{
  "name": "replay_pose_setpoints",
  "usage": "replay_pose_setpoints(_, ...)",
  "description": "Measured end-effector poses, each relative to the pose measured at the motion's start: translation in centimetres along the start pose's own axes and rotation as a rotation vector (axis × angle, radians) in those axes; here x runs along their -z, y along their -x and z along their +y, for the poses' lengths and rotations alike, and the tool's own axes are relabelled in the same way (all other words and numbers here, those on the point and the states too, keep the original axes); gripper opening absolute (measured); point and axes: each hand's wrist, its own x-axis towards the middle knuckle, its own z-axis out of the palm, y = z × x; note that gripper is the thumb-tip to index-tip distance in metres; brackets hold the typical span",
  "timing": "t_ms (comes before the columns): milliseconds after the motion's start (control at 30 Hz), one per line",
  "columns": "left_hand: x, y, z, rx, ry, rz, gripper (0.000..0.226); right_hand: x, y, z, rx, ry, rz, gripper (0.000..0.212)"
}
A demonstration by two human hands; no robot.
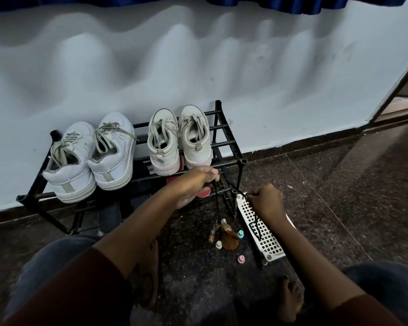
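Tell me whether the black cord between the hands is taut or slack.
Taut: the black cord runs straight from the left hand to the right hand, both pinching it.

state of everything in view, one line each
left hand: pinches black cord
right hand: pinches that cord too
black cord: drawn straight between the hands
white grid panel: flat on the floor
shoe rack: upright against the wall
sneakers: two pairs, laced, on top shelf
brown pouch: on the floor
small bottles: capped, on the floor
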Motion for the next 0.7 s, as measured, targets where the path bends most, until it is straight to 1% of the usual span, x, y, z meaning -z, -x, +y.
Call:
replay_pose_setpoints(100, 0.0, 0.2, 0.3, -0.024, 0.123, -0.019, 0.032, -0.1, -0.3, 0.4, -0.07, 0.03, 0.025, 0.015)
replay_pose_setpoints(167, 0.0, 0.2, 0.6, -0.057, 0.117, 0.004, 0.032, 0.2, -0.2, 0.0, -0.046, -0.01, 0.074, 0.014)
replay_pose_setpoints(233, -0.1, 0.1, 0.7, -0.054, 0.047, 0.023, 0.031, 1.0, 0.5, -1.3, 0.038, -0.231, 0.127, 0.016)
replay_pose_setpoints(267, -0.3, 0.1, 0.7, -0.042, 0.013, 0.018, 0.031, 1.4, 1.0, -2.2, 0.068, -0.381, 0.111, 0.017)
replay_pose_setpoints(333, -0.7, 0.0, 0.4, -0.022, -0.035, -0.005, 0.032, 1.9, 1.7, -3.9, 0.097, -0.671, -0.025, 0.018)
replay_pose_setpoints(367, -1.0, -0.1, 0.3, -0.019, -0.038, -0.014, 0.033, 1.9, 1.8, -4.5, 0.101, -0.762, -0.098, 0.017)
replay_pose_setpoints(400, -1.2, -0.2, 0.2, -0.015, -0.033, -0.015, 0.033, 1.8, 1.8, -4.8, 0.104, -0.803, -0.147, 0.016)
replay_pose_setpoints(500, -1.3, -0.1, 0.1, 0.006, -0.061, -0.006, 0.034, 1.4, 1.4, -4.8, 0.094, -0.766, -0.176, 0.016)
replay_pose_setpoints(567, -1.3, 0.0, 0.0, 0.026, -0.057, -0.039, 0.033, 1.4, 1.2, -4.4, 0.097, -0.69, -0.169, 0.016)
replay_pose_setpoints(633, -1.1, 0.2, -0.3, 0.044, -0.088, -0.065, 0.032, 1.4, 1.1, -4.2, 0.103, -0.633, -0.205, 0.015)
replay_pose_setpoints(700, -0.9, 0.3, -0.5, 0.063, -0.138, -0.08, 0.032, 1.3, 1.1, -4.0, 0.155, -0.526, -0.203, 0.015)
